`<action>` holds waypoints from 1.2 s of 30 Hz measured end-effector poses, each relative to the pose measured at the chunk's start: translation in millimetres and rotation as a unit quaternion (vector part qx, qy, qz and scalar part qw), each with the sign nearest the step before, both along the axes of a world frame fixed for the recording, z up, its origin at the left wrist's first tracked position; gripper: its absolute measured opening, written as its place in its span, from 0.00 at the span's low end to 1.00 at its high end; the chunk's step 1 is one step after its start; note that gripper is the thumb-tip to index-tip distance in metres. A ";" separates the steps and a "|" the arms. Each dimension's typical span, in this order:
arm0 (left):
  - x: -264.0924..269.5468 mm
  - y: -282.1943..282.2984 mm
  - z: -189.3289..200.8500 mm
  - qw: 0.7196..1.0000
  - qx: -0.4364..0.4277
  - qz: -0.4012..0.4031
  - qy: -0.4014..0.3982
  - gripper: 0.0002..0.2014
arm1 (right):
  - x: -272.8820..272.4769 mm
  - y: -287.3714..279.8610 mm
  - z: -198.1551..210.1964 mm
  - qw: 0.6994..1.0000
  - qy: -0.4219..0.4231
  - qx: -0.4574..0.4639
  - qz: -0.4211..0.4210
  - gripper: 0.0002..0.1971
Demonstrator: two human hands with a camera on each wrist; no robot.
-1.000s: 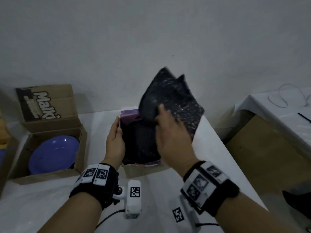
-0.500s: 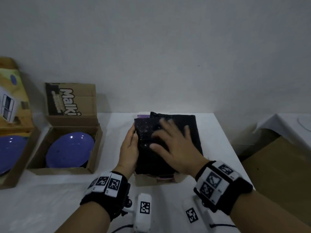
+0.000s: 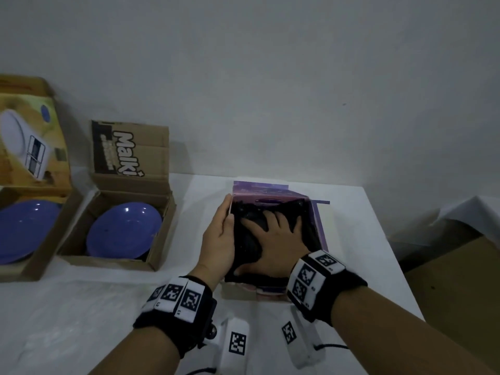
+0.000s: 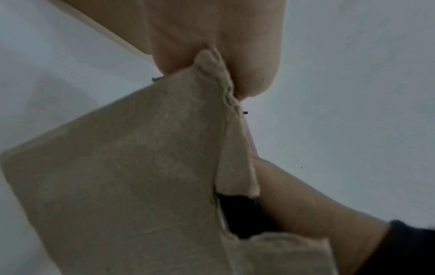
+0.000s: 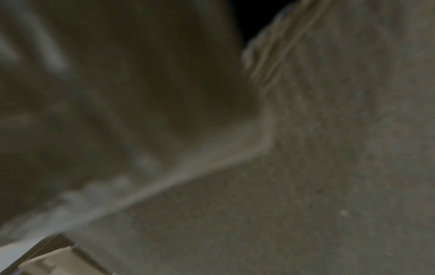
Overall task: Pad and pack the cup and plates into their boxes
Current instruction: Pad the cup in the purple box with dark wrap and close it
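Observation:
A purple box [image 3: 319, 226] stands open in the middle of the white table [image 3: 81, 307]. Black padding [image 3: 243, 246] fills its inside. My right hand [image 3: 273, 239] lies flat on the padding with fingers spread, pressing it down into the box. My left hand [image 3: 219, 236] rests with straight fingers against the box's left wall. In the left wrist view the box's brown cardboard flap [image 4: 129, 176] meets my left hand [image 4: 212, 37], and the black padding [image 4: 237, 214] shows in a gap. The right wrist view is dark and blurred. No cup is visible.
Two open cardboard boxes stand at the left: the "Malki" box [image 3: 113, 262] holds a blue plate [image 3: 124, 230], and the far-left box [image 3: 35, 255] holds another blue plate [image 3: 24, 231]. The table's right edge drops to a brown surface [image 3: 454, 280].
The black padding was raised over the box, then laid across its top, and now sits pushed down inside under my right hand. My left hand stayed on the box's left side.

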State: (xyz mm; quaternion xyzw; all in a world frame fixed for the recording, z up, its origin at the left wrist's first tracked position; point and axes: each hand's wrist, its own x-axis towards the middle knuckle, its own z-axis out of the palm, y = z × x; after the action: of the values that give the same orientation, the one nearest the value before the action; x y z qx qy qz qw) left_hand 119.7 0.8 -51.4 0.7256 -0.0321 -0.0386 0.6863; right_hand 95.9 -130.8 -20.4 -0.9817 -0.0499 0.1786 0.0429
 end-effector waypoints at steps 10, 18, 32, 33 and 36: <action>-3.5 -0.2 8.4 0.996 0.089 0.001 -0.023 0.38 | 16.3 -28.4 62.9 0.980 0.186 0.048 0.048 0.58; -3.7 -3.9 12.9 0.992 0.125 0.005 -0.026 0.38 | 5.0 -40.7 34.2 0.985 0.082 -0.087 0.127 0.65; -4.1 -0.2 5.9 0.994 0.106 0.010 -0.027 0.37 | -0.5 -7.1 8.6 0.999 0.010 -0.039 0.026 0.55; -4.2 0.3 5.1 0.995 0.099 0.010 -0.026 0.35 | -2.1 -3.4 5.4 0.998 -0.008 -0.057 0.028 0.55; -4.5 -0.3 4.2 0.997 0.077 0.009 -0.030 0.29 | -0.4 -4.4 5.3 0.998 -0.009 -0.053 0.030 0.56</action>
State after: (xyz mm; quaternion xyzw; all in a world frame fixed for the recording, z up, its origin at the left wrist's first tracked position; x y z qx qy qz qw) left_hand 115.2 0.5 -47.3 0.7777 -0.0426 -0.0132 0.6271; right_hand 95.5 -135.2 -15.1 -0.9822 -0.0707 0.1732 -0.0148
